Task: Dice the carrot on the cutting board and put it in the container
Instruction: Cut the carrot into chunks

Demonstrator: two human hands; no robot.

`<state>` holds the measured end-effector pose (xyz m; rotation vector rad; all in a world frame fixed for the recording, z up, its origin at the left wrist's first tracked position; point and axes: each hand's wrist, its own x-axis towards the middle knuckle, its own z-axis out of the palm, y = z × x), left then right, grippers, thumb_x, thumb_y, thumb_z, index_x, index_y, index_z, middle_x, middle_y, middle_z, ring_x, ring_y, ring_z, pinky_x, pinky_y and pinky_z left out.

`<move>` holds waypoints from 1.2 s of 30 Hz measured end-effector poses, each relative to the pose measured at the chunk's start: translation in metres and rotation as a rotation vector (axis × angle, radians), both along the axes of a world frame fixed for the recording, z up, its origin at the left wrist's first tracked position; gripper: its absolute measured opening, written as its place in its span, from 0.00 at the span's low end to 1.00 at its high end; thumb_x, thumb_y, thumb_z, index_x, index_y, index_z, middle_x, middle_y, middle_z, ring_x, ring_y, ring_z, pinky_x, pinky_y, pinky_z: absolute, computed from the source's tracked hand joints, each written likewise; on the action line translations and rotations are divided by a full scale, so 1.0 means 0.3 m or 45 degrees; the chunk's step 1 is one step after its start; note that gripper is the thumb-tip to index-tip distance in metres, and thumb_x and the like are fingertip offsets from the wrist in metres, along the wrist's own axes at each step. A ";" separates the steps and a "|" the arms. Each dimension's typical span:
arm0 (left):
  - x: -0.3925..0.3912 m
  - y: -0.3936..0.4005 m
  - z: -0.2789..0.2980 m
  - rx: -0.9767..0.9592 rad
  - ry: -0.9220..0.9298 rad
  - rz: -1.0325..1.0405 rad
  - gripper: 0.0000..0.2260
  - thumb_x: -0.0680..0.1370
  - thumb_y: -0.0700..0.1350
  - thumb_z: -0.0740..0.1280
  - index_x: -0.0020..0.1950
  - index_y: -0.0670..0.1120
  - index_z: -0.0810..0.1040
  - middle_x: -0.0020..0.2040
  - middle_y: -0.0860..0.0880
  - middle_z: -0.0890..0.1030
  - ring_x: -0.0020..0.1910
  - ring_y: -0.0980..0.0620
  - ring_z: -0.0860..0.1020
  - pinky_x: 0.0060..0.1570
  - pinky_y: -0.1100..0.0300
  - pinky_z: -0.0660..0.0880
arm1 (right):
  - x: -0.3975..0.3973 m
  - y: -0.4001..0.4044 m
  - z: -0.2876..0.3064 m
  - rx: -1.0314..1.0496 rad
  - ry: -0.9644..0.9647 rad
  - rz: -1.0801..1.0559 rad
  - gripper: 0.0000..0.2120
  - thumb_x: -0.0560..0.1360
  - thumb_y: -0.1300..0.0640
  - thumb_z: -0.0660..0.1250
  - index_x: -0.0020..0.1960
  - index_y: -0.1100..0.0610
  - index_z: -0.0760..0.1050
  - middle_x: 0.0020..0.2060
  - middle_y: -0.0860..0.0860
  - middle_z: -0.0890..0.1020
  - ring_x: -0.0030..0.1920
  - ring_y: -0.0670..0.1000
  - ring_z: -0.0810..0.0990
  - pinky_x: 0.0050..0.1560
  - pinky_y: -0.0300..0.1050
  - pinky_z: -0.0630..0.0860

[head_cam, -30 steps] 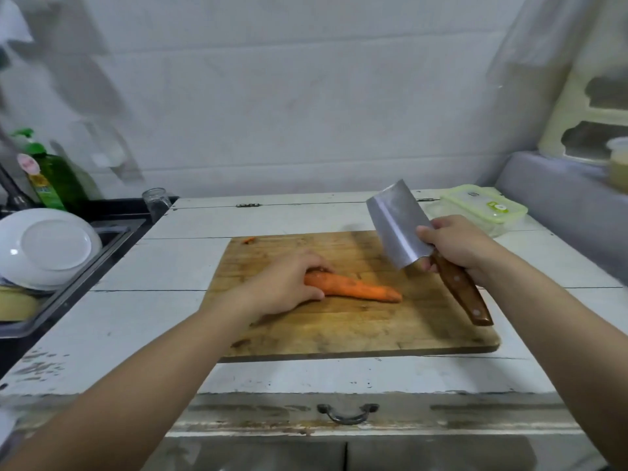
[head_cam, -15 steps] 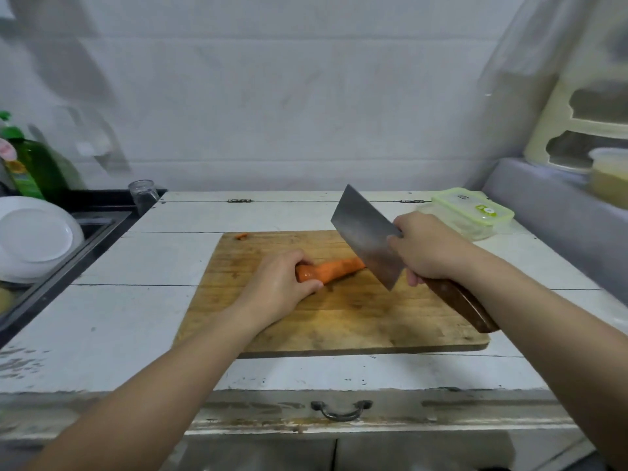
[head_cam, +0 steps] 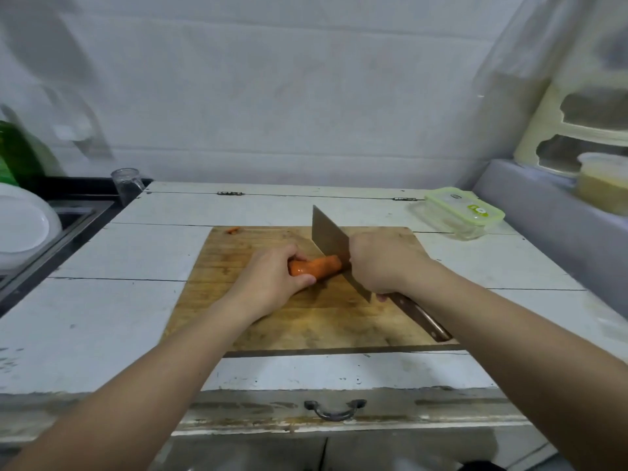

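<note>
A: Step in hand? Entry: first cut of the dicing stage, by my reading. The carrot (head_cam: 316, 266) lies on the cutting board (head_cam: 258, 321), lengthwise between the two hands. No diced pieces visible; only a small orange scrap (head_cam: 233, 230) at the board's far edge, beyond the left hand.

B: Hand states?

A: Left hand (head_cam: 272, 280) is clenched over the carrot's thick end, pinning it to the board. Right hand (head_cam: 380, 263) is wrapped tightly round the cleaver (head_cam: 331, 244) where blade meets handle; the wooden handle runs out behind that hand toward the person. The blade stands against the carrot just beside the right hand. The carrot's tip is hidden behind blade and hand, so I cannot tell how deep the edge sits.

B: Container?

A: The container (head_cam: 458, 214), green-rimmed lid on, sits on the table (head_cam: 102, 300) beyond and outward of the right hand, well apart from the board.

B: Next move calls for?

A: Judgement: a straight downward press, left fingertips kept clear of the edge. The lid must come off before any transfer.
</note>
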<state>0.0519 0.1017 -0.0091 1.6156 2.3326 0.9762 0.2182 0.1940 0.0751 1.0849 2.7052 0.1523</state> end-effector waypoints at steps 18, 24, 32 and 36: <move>-0.053 -0.029 0.094 -0.348 0.593 0.144 0.21 0.81 0.50 0.61 0.75 0.50 0.73 0.70 0.47 0.72 0.71 0.44 0.66 0.69 0.50 0.64 | 0.235 0.301 0.010 -0.776 1.262 -0.613 0.06 0.80 0.63 0.59 0.53 0.64 0.74 0.29 0.64 0.77 0.18 0.51 0.72 0.21 0.37 0.68; 0.054 0.282 0.122 -0.419 0.450 -0.129 0.15 0.83 0.47 0.61 0.69 0.48 0.75 0.65 0.44 0.77 0.66 0.41 0.72 0.63 0.45 0.73 | 0.290 0.354 -0.064 -0.823 1.297 -0.689 0.07 0.80 0.62 0.61 0.54 0.65 0.74 0.32 0.62 0.77 0.25 0.56 0.76 0.28 0.44 0.74; 0.138 0.341 0.117 -0.511 0.171 -0.089 0.12 0.78 0.54 0.70 0.51 0.46 0.81 0.46 0.48 0.83 0.46 0.47 0.80 0.43 0.56 0.74 | 0.320 0.356 -0.079 -0.833 1.282 -0.613 0.06 0.82 0.62 0.59 0.52 0.61 0.74 0.28 0.58 0.77 0.22 0.52 0.77 0.25 0.43 0.73; 0.207 0.187 0.107 -0.539 0.141 -0.147 0.10 0.80 0.54 0.69 0.52 0.51 0.70 0.45 0.52 0.78 0.44 0.50 0.77 0.39 0.55 0.68 | 0.299 0.351 -0.091 -0.809 1.182 -0.570 0.07 0.82 0.60 0.59 0.54 0.62 0.73 0.26 0.60 0.78 0.23 0.54 0.78 0.27 0.43 0.74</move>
